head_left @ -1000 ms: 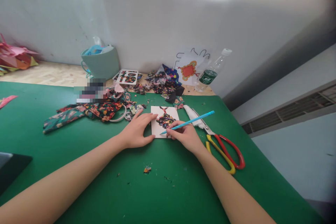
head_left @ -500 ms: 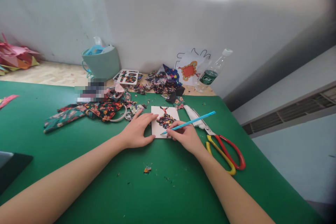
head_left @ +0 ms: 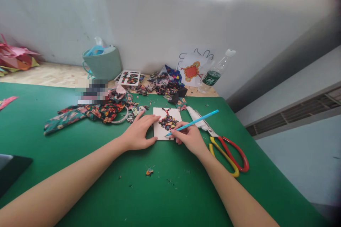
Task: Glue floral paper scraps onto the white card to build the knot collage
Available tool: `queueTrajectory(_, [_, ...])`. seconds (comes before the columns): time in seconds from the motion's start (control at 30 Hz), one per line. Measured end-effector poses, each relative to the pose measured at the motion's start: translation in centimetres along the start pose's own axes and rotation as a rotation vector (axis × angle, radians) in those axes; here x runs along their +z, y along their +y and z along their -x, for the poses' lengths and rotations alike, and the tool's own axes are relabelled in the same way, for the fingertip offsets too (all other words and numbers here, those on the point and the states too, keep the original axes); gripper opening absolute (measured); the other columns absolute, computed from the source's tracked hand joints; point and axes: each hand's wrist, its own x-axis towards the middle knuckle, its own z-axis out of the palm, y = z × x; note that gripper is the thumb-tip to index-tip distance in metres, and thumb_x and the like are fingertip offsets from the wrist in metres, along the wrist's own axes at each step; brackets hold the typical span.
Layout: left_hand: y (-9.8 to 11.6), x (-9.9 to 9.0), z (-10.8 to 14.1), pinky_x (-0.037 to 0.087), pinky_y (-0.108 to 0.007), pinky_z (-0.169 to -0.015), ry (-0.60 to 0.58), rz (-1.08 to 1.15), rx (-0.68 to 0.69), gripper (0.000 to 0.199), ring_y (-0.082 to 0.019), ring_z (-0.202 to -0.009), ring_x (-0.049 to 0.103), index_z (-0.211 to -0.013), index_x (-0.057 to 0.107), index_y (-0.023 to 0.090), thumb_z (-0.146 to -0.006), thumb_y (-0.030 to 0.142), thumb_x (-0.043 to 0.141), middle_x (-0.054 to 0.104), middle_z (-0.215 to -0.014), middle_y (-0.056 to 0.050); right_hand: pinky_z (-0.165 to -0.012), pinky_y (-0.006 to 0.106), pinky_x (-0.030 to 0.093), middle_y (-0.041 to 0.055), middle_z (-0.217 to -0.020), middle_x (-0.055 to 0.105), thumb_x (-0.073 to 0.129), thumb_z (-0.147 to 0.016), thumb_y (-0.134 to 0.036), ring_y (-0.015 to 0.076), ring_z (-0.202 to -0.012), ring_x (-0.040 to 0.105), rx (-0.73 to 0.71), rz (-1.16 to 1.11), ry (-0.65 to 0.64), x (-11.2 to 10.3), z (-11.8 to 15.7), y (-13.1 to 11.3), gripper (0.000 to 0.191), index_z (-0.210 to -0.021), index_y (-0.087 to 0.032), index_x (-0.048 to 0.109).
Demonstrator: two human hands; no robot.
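A white square card lies flat on the green table cover, with a design of dark, flowered fabric bits on it. My left hand rests at the card's left edge, its thumb and fingers spread apart. Over the card's lower right part, my right hand grips a light blue pencil. The pencil's tip is at the lower middle of the card, just below the fabric design, and its back end points up to the right. Whether the tip touches the card I cannot tell.
Scissors with red and yellow handles lie right of my right hand. Fabric scraps, patterned cloth, a green basket, a drawing and a plastic bottle stand or lie behind. A dark object is at the left.
My right hand has shifted very slightly, and the pencil tip has moved a little to the right on the card. My left hand and the card have stayed in place.
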Motion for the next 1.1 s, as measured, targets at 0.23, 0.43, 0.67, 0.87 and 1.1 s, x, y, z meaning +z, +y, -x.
queueTrajectory(0.23, [0.05,-0.07,-0.01,0.008,-0.047,-0.107,0.003,0.001,-0.006,0.066,-0.025,-0.118,0.039,-0.129,0.030,0.020,-0.069,0.032,0.057,0.046,-0.126,-0.008,-0.037,0.020,0.041,-0.0009,-0.051,0.060,0.062,-0.067,-0.033,0.0098,-0.040,0.052,0.009,0.018,0.024,-0.05,0.12,-0.24,0.019,-0.067,-0.017,0.052])
queueTrajectory(0.43, [0.07,-0.03,0.01,0.006,-0.047,-0.107,0.002,-0.003,-0.005,0.067,-0.024,-0.118,0.039,-0.130,0.029,0.020,-0.070,0.032,0.056,0.046,-0.126,-0.007,-0.037,0.020,0.042,-0.0011,-0.050,0.060,0.062,-0.067,-0.032,0.0104,-0.040,0.052,0.017,0.020,0.050,-0.09,0.15,-0.27,0.019,-0.067,-0.017,0.051])
queueTrajectory(0.67, [0.05,-0.04,0.00,0.007,-0.047,-0.107,0.004,-0.003,-0.004,0.066,-0.025,-0.118,0.039,-0.129,0.029,0.020,-0.070,0.032,0.056,0.046,-0.126,-0.008,-0.039,0.023,0.045,-0.0011,-0.049,0.060,0.062,-0.066,-0.032,0.0116,-0.040,0.054,0.010,0.012,0.073,-0.11,0.03,-0.15,0.019,-0.064,-0.018,0.049])
queueTrajectory(0.87, [0.07,-0.02,-0.05,0.007,-0.047,-0.107,-0.001,-0.005,-0.007,0.066,-0.025,-0.118,0.039,-0.129,0.030,0.020,-0.070,0.032,0.055,0.046,-0.127,-0.009,-0.040,0.023,0.045,-0.0015,-0.048,0.059,0.063,-0.065,-0.030,0.0116,-0.039,0.053,0.014,0.005,0.101,-0.16,0.01,-0.15,0.019,-0.063,-0.018,0.048])
queueTrajectory(1.1, [0.06,0.07,0.04,0.004,-0.047,-0.107,0.000,-0.014,-0.006,0.066,-0.024,-0.119,0.038,-0.129,0.030,0.019,-0.071,0.033,0.055,0.045,-0.127,-0.009,-0.040,0.022,0.045,-0.0009,-0.048,0.060,0.062,-0.066,-0.028,0.0116,-0.040,0.054,0.014,0.000,0.115,-0.22,-0.04,0.03,0.017,-0.063,-0.017,0.049])
